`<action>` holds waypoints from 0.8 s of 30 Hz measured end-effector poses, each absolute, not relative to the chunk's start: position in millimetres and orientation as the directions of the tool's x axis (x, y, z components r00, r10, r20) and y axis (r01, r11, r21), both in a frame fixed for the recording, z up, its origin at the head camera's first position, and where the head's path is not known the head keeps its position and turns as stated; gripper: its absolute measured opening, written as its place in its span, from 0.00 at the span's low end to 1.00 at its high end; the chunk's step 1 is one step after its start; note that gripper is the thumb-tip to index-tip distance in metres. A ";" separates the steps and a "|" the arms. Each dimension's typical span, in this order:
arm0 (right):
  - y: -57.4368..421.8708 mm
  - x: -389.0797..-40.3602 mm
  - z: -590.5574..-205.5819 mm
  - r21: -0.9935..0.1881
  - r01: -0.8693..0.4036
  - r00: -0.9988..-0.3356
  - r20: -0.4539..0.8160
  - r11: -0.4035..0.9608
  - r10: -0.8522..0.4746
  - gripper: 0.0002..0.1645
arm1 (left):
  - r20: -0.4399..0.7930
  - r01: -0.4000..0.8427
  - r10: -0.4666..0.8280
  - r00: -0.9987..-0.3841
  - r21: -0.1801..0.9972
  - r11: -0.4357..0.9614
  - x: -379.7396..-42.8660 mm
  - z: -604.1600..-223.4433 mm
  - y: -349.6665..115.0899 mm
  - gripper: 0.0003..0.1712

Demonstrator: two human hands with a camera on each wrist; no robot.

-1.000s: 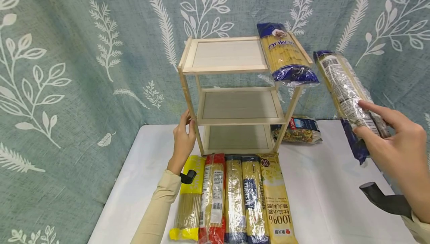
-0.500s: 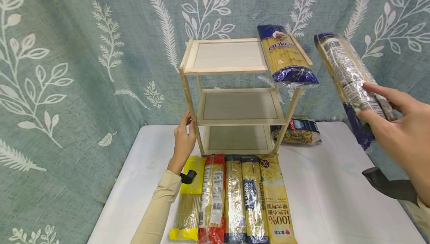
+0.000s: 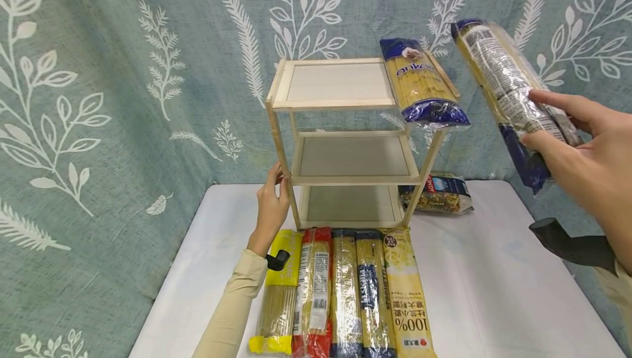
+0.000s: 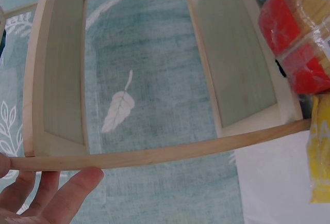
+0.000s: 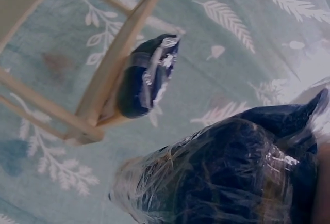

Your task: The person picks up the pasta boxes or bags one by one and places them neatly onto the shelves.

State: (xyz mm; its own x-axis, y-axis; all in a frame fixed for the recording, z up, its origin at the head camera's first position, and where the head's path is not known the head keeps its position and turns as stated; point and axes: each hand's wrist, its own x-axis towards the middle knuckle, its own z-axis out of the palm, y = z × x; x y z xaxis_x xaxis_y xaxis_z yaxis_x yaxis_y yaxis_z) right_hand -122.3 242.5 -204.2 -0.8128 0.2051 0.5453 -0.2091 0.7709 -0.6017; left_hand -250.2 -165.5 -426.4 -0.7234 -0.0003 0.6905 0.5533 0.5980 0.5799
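My right hand (image 3: 587, 138) grips a blue-ended pasta packet (image 3: 508, 86), its printed label side up, in the air right of the wooden shelf rack (image 3: 340, 180). In the right wrist view the held packet (image 5: 221, 172) fills the lower part. On the rack's top tier, at the right, lies an Ankara spaghetti packet (image 3: 417, 78) whose front end overhangs the edge. My left hand (image 3: 272, 204) holds the rack's left front post at middle-tier height. The left wrist view shows that hand's fingers (image 4: 72, 195) around the wooden post (image 4: 154, 154).
Several spaghetti packets lie side by side before the rack: yellow (image 3: 276, 292), red (image 3: 312, 292), two blue-ended, and a beige one (image 3: 407, 292). An Agnesi pasta bag (image 3: 439, 193) lies behind the right post on the white table (image 3: 498, 292). Patterned curtains (image 3: 99, 128) enclose the sides and back.
My right hand has raised the pasta packet, which is now beside the rack's top tier and slightly closer to it. My left hand stays on the post.
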 end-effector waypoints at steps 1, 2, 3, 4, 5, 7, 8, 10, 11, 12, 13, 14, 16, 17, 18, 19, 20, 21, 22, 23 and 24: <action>241.5 -122.9 -202.7 -0.595 -0.204 -0.814 0.544 0.778 0.203 0.31 | 0.691 0.554 0.001 -0.723 0.579 0.598 -250.6 -426.9 -165.7 0.23; 240.5 -123.3 -201.3 -0.590 -0.196 -0.817 0.540 0.783 0.203 0.31 | 0.690 0.555 0.002 -0.723 0.580 0.596 -250.7 -427.3 -165.8 0.23; 239.5 -123.8 -199.8 -0.584 -0.195 -0.818 0.540 0.788 0.198 0.31 | 0.690 0.556 0.002 -0.723 0.580 0.596 -250.8 -427.6 -165.9 0.23; 238.6 -124.4 -198.0 -0.576 -0.189 -0.820 0.538 0.795 0.194 0.31 | 0.689 0.555 0.003 -0.725 0.582 0.594 -250.9 -427.8 -165.9 0.23; 237.5 -124.8 -196.1 -0.570 -0.186 -0.824 0.535 0.800 0.189 0.31 | 0.688 0.556 0.003 -0.725 0.583 0.593 -250.9 -427.9 -166.0 0.23; 234.7 -125.6 -192.0 -0.564 -0.188 -0.830 0.529 0.804 0.177 0.30 | 0.687 0.555 0.003 -0.727 0.585 0.591 -250.9 -428.0 -166.2 0.23; 233.1 -126.0 -189.7 -0.558 -0.187 -0.834 0.525 0.809 0.170 0.30 | 0.686 0.554 0.002 -0.728 0.587 0.590 -250.6 -427.9 -166.3 0.23; 229.5 -127.0 -185.3 -0.552 -0.197 -0.839 0.523 0.810 0.152 0.31 | 0.685 0.553 0.002 -0.729 0.588 0.590 -250.5 -427.7 -166.6 0.23; 227.5 -127.8 -183.3 -0.556 -0.210 -0.840 0.523 0.804 0.142 0.31 | 0.685 0.553 0.001 -0.729 0.587 0.592 -250.5 -427.7 -166.8 0.23; 225.6 -128.6 -181.6 -0.554 -0.220 -0.840 0.526 0.803 0.133 0.31 | 0.686 0.551 0.000 -0.728 0.585 0.594 -250.5 -427.6 -167.0 0.23; 223.7 -129.7 -180.2 -0.547 -0.228 -0.839 0.530 0.806 0.122 0.30 | 0.686 0.550 -0.001 -0.727 0.584 0.597 -250.4 -427.4 -167.1 0.23; 221.9 -131.0 -178.6 -0.546 -0.236 -0.840 0.531 0.804 0.114 0.30 | 0.687 0.549 -0.003 -0.727 0.583 0.599 -250.3 -427.1 -167.1 0.23; 218.1 -133.6 -175.8 -0.548 -0.250 -0.841 0.532 0.798 0.102 0.30 | 0.688 0.546 -0.006 -0.726 0.581 0.604 -250.1 -426.6 -167.1 0.23; 216.1 -135.0 -174.2 -0.549 -0.255 -0.841 0.532 0.796 0.097 0.30 | 0.690 0.545 -0.007 -0.724 0.578 0.608 -249.9 -426.2 -167.0 0.23; 213.9 -136.7 -172.6 -0.545 -0.258 -0.840 0.535 0.797 0.094 0.29 | 0.690 0.544 -0.007 -0.723 0.577 0.609 -249.6 -425.9 -166.8 0.23; 211.7 -138.5 -170.8 -0.547 -0.263 -0.840 0.536 0.795 0.091 0.29 | 0.692 0.546 -0.008 -0.722 0.577 0.608 -249.5 -425.6 -166.6 0.22; 209.3 -140.1 -169.0 -0.555 -0.269 -0.842 0.532 0.787 0.088 0.29 | 0.693 0.547 -0.009 -0.720 0.576 0.607 -249.4 -425.5 -166.5 0.22; 206.9 -141.6 -167.3 -0.560 -0.274 -0.845 0.529 0.782 0.083 0.29 | 0.695 0.549 -0.008 -0.719 0.574 0.608 -249.3 -425.5 -166.3 0.22; 204.5 -143.0 -165.6 -0.565 -0.276 -0.849 0.522 0.777 0.078 0.29 | 0.697 0.551 -0.007 -0.717 0.573 0.607 -249.1 -425.5 -166.1 0.22; 201.9 -144.4 -163.9 -0.569 -0.281 -0.852 0.519 0.773 0.072 0.29 | 0.700 0.553 -0.007 -0.714 0.571 0.606 -249.1 -425.7 -166.1 0.22; 199.6 -145.7 -162.2 -0.569 -0.284 -0.855 0.515 0.772 0.065 0.29 | 0.703 0.557 -0.007 -0.711 0.569 0.605 -249.0 -425.9 -166.1 0.22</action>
